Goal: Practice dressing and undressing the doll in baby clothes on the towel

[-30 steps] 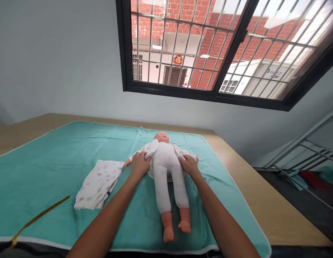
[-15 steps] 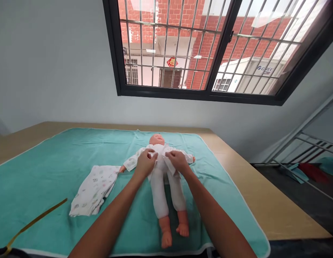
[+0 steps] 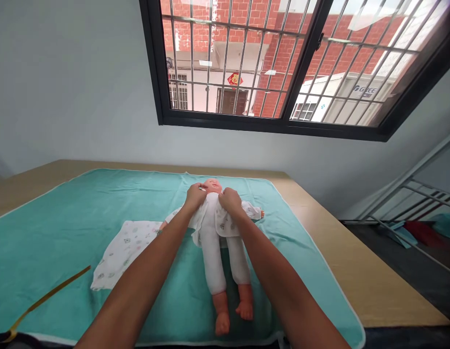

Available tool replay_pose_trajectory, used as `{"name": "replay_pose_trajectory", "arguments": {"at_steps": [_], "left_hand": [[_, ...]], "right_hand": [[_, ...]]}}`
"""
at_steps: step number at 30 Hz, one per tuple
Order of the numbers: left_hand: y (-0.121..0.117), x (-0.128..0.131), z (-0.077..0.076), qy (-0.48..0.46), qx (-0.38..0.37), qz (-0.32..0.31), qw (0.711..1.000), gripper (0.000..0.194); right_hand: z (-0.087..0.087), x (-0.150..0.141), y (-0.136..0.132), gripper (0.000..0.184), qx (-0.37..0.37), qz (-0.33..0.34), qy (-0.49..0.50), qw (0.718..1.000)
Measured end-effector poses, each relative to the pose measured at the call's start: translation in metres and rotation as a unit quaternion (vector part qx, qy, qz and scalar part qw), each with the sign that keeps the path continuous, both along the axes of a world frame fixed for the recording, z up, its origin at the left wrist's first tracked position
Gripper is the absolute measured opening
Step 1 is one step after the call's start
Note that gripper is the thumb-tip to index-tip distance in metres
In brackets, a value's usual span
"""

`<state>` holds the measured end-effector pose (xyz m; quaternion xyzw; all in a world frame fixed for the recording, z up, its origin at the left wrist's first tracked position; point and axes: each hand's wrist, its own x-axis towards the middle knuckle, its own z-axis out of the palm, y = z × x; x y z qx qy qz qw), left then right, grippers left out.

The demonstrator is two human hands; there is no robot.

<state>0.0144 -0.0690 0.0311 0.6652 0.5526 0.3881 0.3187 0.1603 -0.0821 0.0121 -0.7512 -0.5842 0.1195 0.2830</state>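
A baby doll (image 3: 211,247) lies on its back, head toward the wall and bare feet toward me. Its arms are in the sleeves of a white printed baby shirt (image 3: 227,224), whose front hangs apart over the white body. My left hand (image 3: 196,196) pinches the shirt's edge beside the doll's neck on the left. Opposite it, my right hand (image 3: 230,199) is closed on the other front edge at the upper chest. Folded white printed baby pants (image 3: 119,249) lie left of the doll, partly behind my left forearm.
A teal sheet (image 3: 57,232) with white edging covers much of the wooden table (image 3: 341,261). A brown-yellow strap (image 3: 50,293) sticks in at lower left. Beyond the table are a wall, a barred window (image 3: 239,68) and a metal frame (image 3: 410,184) at right.
Both hands have moved up from the doll's belly to its neck and upper chest. The shirt's right front panel now lies spread over the belly. The view has shifted slightly.
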Motion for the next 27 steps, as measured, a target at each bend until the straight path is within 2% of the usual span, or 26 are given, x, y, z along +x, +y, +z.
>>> {"name": "replay_pose_trajectory", "arguments": {"at_steps": [3,5,8,10,12,14,16,18,20,22,24,27], "left_hand": [[-0.007,0.016,0.013,-0.011,0.040,-0.053,0.998,0.043],[-0.023,0.031,0.012,-0.008,0.073,-0.064,0.995,0.048],[-0.063,0.050,-0.005,0.009,0.104,-0.059,0.993,0.058],[-0.091,0.058,-0.022,0.044,0.142,-0.081,0.986,0.064],[-0.114,0.060,-0.034,0.090,0.179,-0.095,0.975,0.067],[-0.128,0.057,-0.039,0.132,0.197,-0.092,0.967,0.067],[-0.136,0.049,-0.040,0.175,0.207,-0.064,0.960,0.065],[-0.139,0.037,-0.039,0.224,0.207,-0.011,0.952,0.063],[-0.142,0.026,-0.041,0.268,0.189,0.016,0.945,0.057],[-0.148,0.020,-0.045,0.294,0.171,-0.012,0.940,0.049],[-0.158,0.021,-0.049,0.298,0.173,-0.066,0.936,0.044],[-0.173,0.024,-0.049,0.248,0.160,-0.147,0.944,0.043]], "right_hand": [[-0.002,-0.003,-0.007,0.020,0.033,0.062,0.024,0.997],[-0.002,0.003,-0.015,0.019,0.041,0.109,0.050,0.992],[0.003,0.020,-0.025,0.034,0.034,0.153,0.120,0.980],[0.009,0.027,-0.026,0.044,0.010,0.166,0.183,0.969],[0.014,0.024,-0.021,0.044,-0.016,0.171,0.197,0.965],[0.016,0.017,-0.013,0.035,-0.026,0.166,0.145,0.975],[0.014,0.009,-0.005,0.024,-0.008,0.147,0.080,0.986],[0.009,0.005,0.001,0.013,0.016,0.127,0.063,0.990],[0.001,0.005,0.005,0.014,0.040,0.108,0.076,0.990],[-0.008,0.007,0.008,0.024,0.055,0.083,0.095,0.990],[-0.015,0.010,0.009,0.031,0.064,0.051,0.108,0.991],[-0.019,0.018,0.006,0.027,0.070,0.014,0.104,0.992]]}}
